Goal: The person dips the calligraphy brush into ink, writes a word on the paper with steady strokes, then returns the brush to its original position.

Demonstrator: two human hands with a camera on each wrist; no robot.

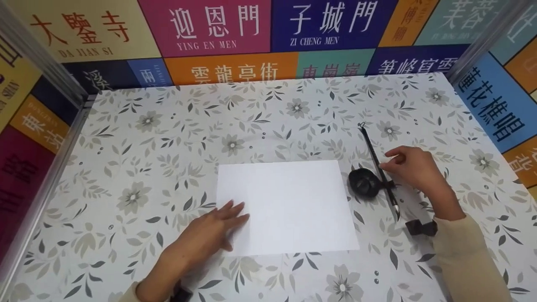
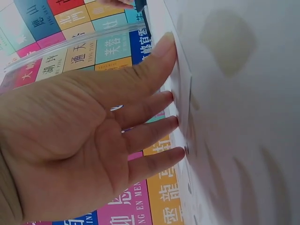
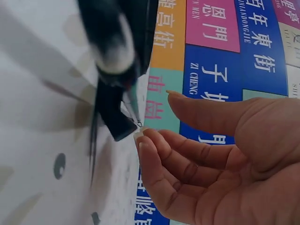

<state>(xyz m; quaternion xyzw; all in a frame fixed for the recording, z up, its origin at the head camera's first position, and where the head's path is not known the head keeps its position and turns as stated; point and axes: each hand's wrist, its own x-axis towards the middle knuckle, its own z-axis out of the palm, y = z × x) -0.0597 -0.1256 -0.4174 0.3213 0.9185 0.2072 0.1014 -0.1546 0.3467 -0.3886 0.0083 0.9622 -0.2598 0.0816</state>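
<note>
A blank white sheet of paper (image 1: 293, 205) lies on the table. My left hand (image 1: 205, 230) rests on its left edge with fingers spread; the left wrist view shows the thumb and fingertips of that hand (image 2: 70, 140) at the paper's edge (image 2: 185, 89). Right of the sheet is a round black dish (image 1: 363, 183). A dark writing brush (image 1: 371, 146) lies beside it, pale tip toward me. Beside the brush handle hovers my right hand (image 1: 417, 167), its fingers bent. In the right wrist view its thumb stands apart from the fingers, with nothing between them; the brush (image 3: 112, 51) looms close and blurred.
A white cloth with grey flowers and leaves covers the table (image 1: 176, 126). Coloured panels with Chinese lettering (image 1: 218, 25) stand along the back and both sides. A small dark block (image 1: 421, 227) is at my right wrist.
</note>
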